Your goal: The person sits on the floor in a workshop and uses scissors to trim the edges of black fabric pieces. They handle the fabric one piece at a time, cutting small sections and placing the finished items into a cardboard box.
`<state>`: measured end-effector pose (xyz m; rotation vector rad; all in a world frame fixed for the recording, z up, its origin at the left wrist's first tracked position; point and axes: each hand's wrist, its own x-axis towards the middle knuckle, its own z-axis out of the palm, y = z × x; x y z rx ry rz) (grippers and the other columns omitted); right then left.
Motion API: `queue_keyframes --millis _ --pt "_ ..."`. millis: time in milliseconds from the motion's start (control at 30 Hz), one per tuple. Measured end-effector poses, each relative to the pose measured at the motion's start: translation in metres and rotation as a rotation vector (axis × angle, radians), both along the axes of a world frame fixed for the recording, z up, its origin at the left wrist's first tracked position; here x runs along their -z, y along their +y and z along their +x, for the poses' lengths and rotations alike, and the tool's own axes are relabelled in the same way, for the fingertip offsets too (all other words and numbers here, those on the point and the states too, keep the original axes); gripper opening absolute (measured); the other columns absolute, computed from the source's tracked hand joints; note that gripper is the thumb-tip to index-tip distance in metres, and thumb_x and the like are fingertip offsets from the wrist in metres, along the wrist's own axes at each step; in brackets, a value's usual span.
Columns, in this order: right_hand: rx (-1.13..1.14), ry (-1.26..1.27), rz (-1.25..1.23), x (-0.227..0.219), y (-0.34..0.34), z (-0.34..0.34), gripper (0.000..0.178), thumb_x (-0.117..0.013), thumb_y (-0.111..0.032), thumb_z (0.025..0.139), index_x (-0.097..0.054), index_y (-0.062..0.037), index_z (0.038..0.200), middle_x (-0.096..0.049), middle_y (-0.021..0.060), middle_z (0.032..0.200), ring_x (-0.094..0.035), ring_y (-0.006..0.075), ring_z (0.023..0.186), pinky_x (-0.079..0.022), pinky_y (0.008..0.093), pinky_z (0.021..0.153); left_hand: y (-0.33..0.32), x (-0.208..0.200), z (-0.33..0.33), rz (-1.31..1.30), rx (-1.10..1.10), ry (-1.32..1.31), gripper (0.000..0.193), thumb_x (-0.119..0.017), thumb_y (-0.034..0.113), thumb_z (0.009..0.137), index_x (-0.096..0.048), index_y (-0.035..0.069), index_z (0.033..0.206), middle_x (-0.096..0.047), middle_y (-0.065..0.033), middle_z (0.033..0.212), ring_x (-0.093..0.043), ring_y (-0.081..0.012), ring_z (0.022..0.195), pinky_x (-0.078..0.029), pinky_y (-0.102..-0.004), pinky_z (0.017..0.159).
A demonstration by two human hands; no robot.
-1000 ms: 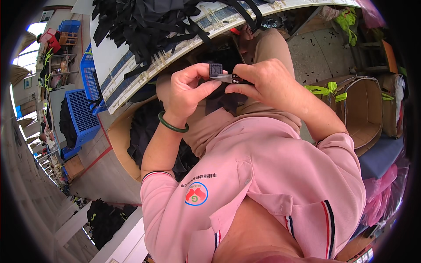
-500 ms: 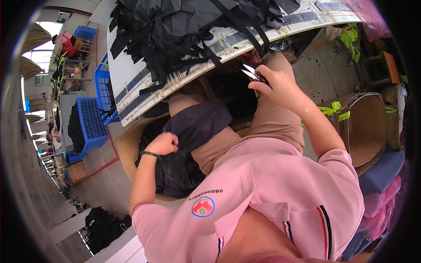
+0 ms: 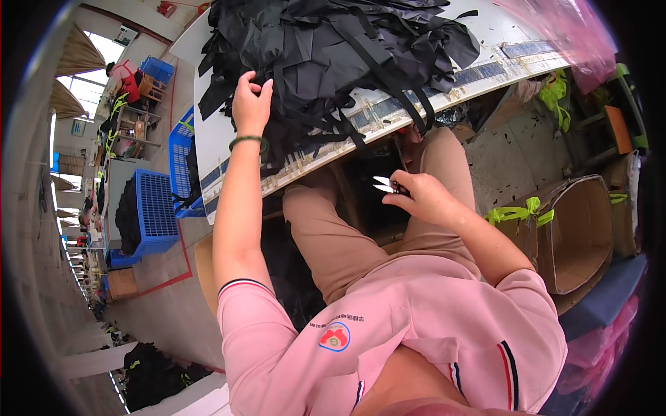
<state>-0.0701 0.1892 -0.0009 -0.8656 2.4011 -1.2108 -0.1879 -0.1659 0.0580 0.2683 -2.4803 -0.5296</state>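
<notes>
My left hand (image 3: 251, 104), with a dark green bangle at the wrist, is raised over the left side of a heap of black fabric pieces (image 3: 326, 52) on the table. Its thumb and fingers are apart, and I see nothing in them. Some of the heap's long straps hang over the table's near edge. My right hand (image 3: 422, 195) is closed around small thread snips (image 3: 383, 184) above my lap. Their two silver blades point left and are slightly spread. Fingers and palm hide most of the dark handle.
The white table (image 3: 211, 132) has a worn, taped near edge. Blue plastic crates (image 3: 156, 211) stand on the floor at the left. At the right are an open cardboard box (image 3: 576, 222) with yellow-green ties (image 3: 517, 211) and pink plastic sheeting (image 3: 579, 41). More black cloth (image 3: 295, 291) lies beside my leg.
My left hand has let go of the black cloth piece over my thigh and risen to the heap on the table. My right hand with the snips has come lower, nearer my lap.
</notes>
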Motion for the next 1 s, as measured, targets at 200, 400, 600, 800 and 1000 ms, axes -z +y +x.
queue_keyframes --millis 200,400,600,800,1000 --pt "0.005 -0.058 0.005 0.011 0.02 0.008 0.03 -0.069 -0.03 0.082 -0.058 -0.003 0.09 -0.064 0.0169 0.075 -0.062 0.0369 0.074 -0.048 0.0434 0.065 -0.013 -0.004 -0.071 -0.188 -0.105 -0.151 0.02 -0.065 0.025 0.08 -0.066 0.01 0.093 -0.067 -0.0084 0.082 -0.065 -0.0275 0.081 -0.049 -0.0388 0.073" --pt "0.13 -0.223 -0.117 0.02 0.025 -0.009 0.024 -0.066 -0.025 0.086 -0.061 -0.0016 0.087 -0.063 0.013 0.068 -0.06 0.0255 0.063 -0.046 0.0364 0.059 0.043 -0.008 -0.012 0.071 0.236 0.091 0.011 -0.067 0.013 0.078 -0.061 0.004 0.081 -0.062 -0.0074 0.069 -0.06 -0.0221 0.062 -0.048 -0.0321 0.063" --pt "0.275 -0.612 -0.597 0.011 -0.001 -0.064 0.035 -0.05 -0.032 0.097 -0.06 0.0011 0.101 -0.063 0.0048 0.071 -0.04 0.0048 0.042 -0.03 0.0219 0.038 0.124 0.009 0.109 0.029 0.521 0.083 0.012 -0.068 0.002 0.074 -0.058 0.008 0.078 -0.052 -0.0023 0.066 -0.051 -0.0181 0.058 -0.039 -0.031 0.062" --pt "0.319 -0.75 -0.488 0.022 -0.044 -0.107 0.039 -0.066 -0.035 0.085 -0.062 0.0011 0.098 -0.062 0.0061 0.072 -0.042 0.0073 0.043 -0.033 0.0235 0.038 0.171 0.054 0.178 0.133 0.673 -0.041 0.015 -0.069 -0.001 0.07 -0.06 0.008 0.077 -0.057 -0.0035 0.071 -0.054 -0.02 0.064 -0.041 -0.0326 0.068" --pt "0.255 -0.699 -0.673 0.034 -0.045 -0.074 0.02 -0.072 -0.019 0.081 -0.065 -0.004 0.093 -0.062 0.0018 0.071 -0.051 0.0087 0.048 -0.035 0.024 0.038 0.165 0.082 0.205 0.76 0.639 -0.36 0.018 -0.068 0.004 0.082 -0.061 0.004 0.099 -0.058 -0.0013 0.09 -0.053 -0.0086 0.077 -0.042 -0.0225 0.08"
